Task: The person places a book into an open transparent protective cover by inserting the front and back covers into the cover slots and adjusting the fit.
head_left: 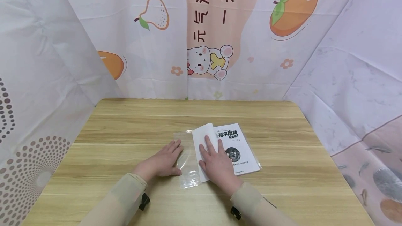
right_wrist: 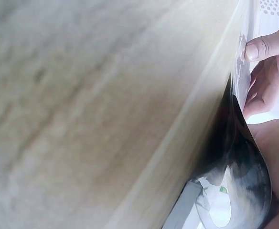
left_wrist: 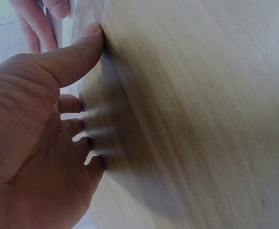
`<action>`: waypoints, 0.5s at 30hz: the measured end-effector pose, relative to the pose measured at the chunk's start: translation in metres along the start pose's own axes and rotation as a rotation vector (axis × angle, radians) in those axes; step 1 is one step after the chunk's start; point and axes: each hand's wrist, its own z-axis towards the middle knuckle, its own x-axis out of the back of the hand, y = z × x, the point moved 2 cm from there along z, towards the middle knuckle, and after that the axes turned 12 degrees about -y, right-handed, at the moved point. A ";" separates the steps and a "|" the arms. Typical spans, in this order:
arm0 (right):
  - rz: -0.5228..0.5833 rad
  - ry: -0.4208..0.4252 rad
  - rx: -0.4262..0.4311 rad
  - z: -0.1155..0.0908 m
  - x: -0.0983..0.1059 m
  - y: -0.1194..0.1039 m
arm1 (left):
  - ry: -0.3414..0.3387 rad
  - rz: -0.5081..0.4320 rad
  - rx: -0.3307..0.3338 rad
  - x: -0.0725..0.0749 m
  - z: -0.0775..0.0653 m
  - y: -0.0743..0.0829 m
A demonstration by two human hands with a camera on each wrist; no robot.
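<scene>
A book (head_left: 243, 161) lies open on the table at its title page, which carries black Chinese characters and a round dark picture. Its white front leaf (head_left: 198, 142) is turned to the left, and a clear plastic sheet (head_left: 188, 179) sticks out beyond it. My right hand (head_left: 218, 165) rests spread on the white leaf. On the plastic's left edge lies my left hand (head_left: 164, 159); in the left wrist view its thumb and fingertips touch that edge. The right wrist view shows a dark glossy bent surface (right_wrist: 247, 167) beside my right hand, which is partly hidden there.
The wooden table (head_left: 132, 125) extends around the book on all sides. Behind it hangs a white curtain (head_left: 150, 44) with printed fruit and writing. More patterned cloth (head_left: 355, 62) closes off the sides. Each wrist wears a strap with a black part (head_left: 144, 201).
</scene>
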 end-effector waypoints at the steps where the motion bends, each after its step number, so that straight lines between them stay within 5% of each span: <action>1: -0.001 0.003 0.000 0.000 0.000 0.000 | 0.000 0.000 0.000 0.000 0.000 0.000; 15: -0.099 0.048 0.052 0.001 -0.002 -0.004 | -0.003 0.002 0.008 0.000 0.000 0.000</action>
